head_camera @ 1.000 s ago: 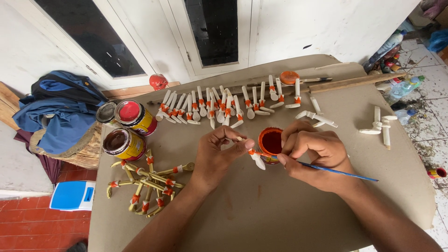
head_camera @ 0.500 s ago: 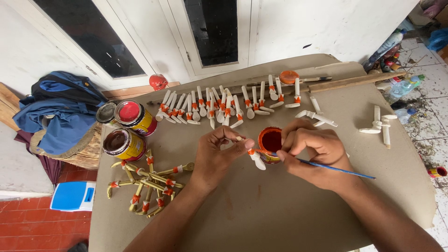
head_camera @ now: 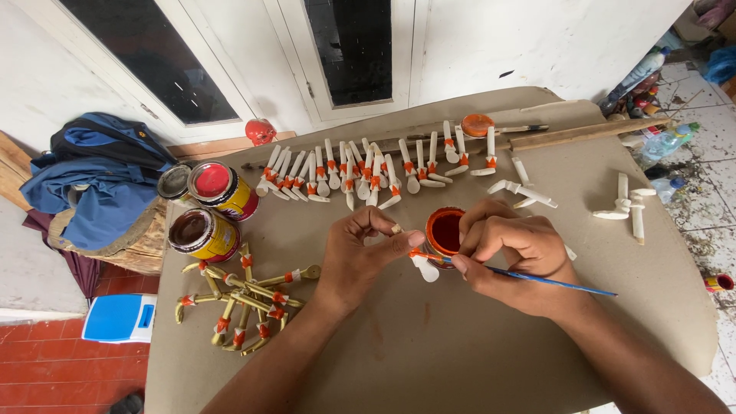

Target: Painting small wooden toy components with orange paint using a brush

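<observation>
At frame centre, left hand [head_camera: 360, 257] fingers pinch a small white spoon-shaped wooden piece [head_camera: 423, 266]; right hand [head_camera: 510, 257] fingers grip a thin blue-handled paintbrush [head_camera: 537, 277] touching it.

Blue jacket [head_camera: 100, 180], 2 paint cans [head_camera: 213, 211]

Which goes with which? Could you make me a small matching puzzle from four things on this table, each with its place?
1. paintbrush
2. small orange paint pot
3. yellowish painted pieces
4. blue jacket

a. heaped beside the two paint tins
b. in the right hand
c. off the table's left edge
d. between the two hands

Pairs: 1-b, 2-d, 3-a, 4-c
</observation>
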